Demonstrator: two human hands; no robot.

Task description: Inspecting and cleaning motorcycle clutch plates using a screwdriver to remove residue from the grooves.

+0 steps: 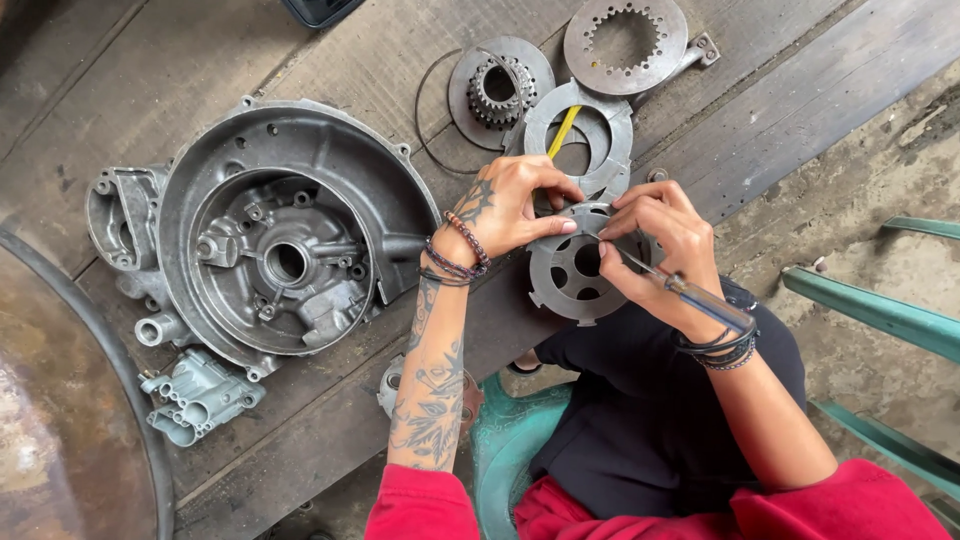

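Left of frame: a large grey cast engine casing [270,235] lies open side up on the wooden desk [760,130]. Its round bowl shows a central bore, bosses and ribs; nothing loose is seen inside it. Just below it, at lower left, lies a small grey cast part [198,397] with tube-like ports.

Centre: the left hand [505,205] grips the upper left rim of a round grey metal disc [575,265]. Its fingers are pressed together, thumb and fingertips pinching the disc edge. The disc is dull steel with large oval cut-outs around a centre hole and small notches along its edge. It is held flat-face up at the middle of the frame, over the desk edge and above the person's lap.

Right of centre: the right hand [665,245] has its fingers curled and closed around a screwdriver [690,295] with a clear handle, while the fingertips also touch the disc's upper right rim. The shaft tip lies at the disc face; the exact contact point is hidden by the fingers.

Upper centre of frame, on the desk: a geared hub on a plate [497,88], a flat ring plate [580,130] with a yellow tool [563,130] lying across it, and a toothed ring plate [625,45] at the top.
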